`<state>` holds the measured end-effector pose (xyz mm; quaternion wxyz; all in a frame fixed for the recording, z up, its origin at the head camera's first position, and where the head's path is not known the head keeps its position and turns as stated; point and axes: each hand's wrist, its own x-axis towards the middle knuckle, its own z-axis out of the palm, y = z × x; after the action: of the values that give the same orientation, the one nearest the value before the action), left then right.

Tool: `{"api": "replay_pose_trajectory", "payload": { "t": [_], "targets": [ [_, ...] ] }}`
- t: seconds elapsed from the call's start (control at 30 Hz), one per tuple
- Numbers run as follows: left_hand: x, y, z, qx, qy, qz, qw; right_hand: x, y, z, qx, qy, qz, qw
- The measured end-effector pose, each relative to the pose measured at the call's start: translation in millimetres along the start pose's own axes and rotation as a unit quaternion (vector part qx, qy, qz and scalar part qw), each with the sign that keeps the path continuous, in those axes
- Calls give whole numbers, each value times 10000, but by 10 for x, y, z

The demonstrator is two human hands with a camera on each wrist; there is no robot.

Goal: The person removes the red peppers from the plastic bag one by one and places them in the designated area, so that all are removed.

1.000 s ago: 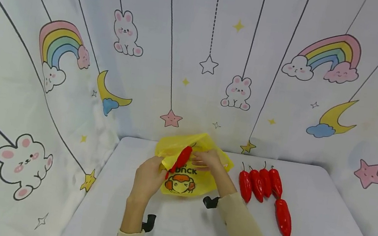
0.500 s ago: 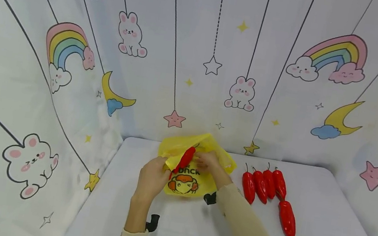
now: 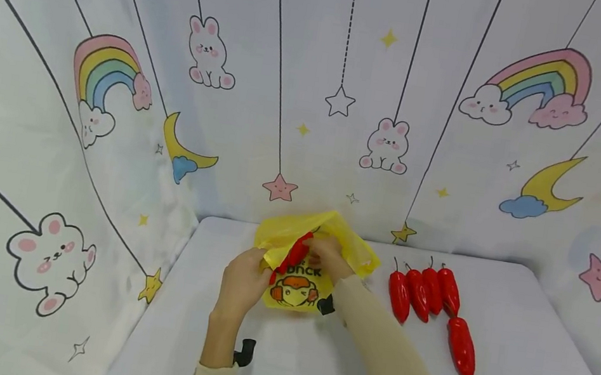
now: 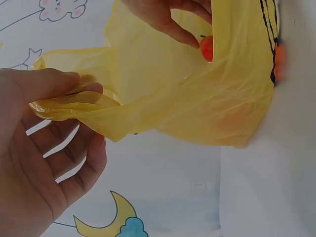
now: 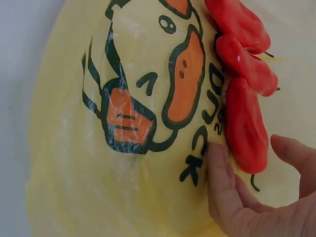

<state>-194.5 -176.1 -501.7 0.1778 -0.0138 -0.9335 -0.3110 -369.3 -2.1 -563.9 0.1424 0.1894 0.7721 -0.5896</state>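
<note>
A yellow plastic bag (image 3: 289, 227) with a printed duck lies at the back of the table, its mouth spread. My left hand (image 3: 242, 282) pinches the bag's left edge between thumb and fingers, plain in the left wrist view. My right hand (image 3: 327, 256) is at the end of a red chili pepper (image 3: 299, 250) by the bag's mouth. In the right wrist view, its thumb and fingers stand on either side of this pepper (image 5: 247, 128), with no clear grip. Two more red peppers (image 5: 247, 64) lie beside it. Whether they rest inside the bag I cannot tell.
Several red peppers (image 3: 399, 296) lie in a row on the white table (image 3: 355, 374) to the right, with another pepper (image 3: 461, 349) nearer the front. A white cloth (image 3: 246, 122) printed with rabbits and rainbows hangs behind. A black wrist device (image 3: 244, 353) sits by the left wrist.
My right hand has moved left and in to the pepper at the bag's mouth. My left hand still holds the bag's edge. The head view has shifted slightly.
</note>
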Motion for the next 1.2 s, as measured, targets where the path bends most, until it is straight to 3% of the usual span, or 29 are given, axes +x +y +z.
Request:
{"api": "replay_pose_trajectory", "payload": {
  "t": [0.2,0.3,0.43,0.73,0.93,1.2],
  "targets": [
    [12,-13,10,-51,-3,26,10000,-17,-87,24,-811,299,-153,9961],
    [10,-26,-7,-11,38,-30,10000,-36,-87,59,-899,366,-233,9950],
    [-7,-38,-35,-54,21,-109,9999,-69,-50,135,-568,320,-264,9975],
    [-4,-81,-38,-47,-21,-18,10000,-124,-66,224,-540,270,-224,9979],
    [9,-107,-54,23,-47,22,10000,-101,-49,211,-379,289,-131,9988],
    [14,-128,-59,29,-88,-15,10000,-84,-12,115,142,-111,115,9998]
  ]
}}
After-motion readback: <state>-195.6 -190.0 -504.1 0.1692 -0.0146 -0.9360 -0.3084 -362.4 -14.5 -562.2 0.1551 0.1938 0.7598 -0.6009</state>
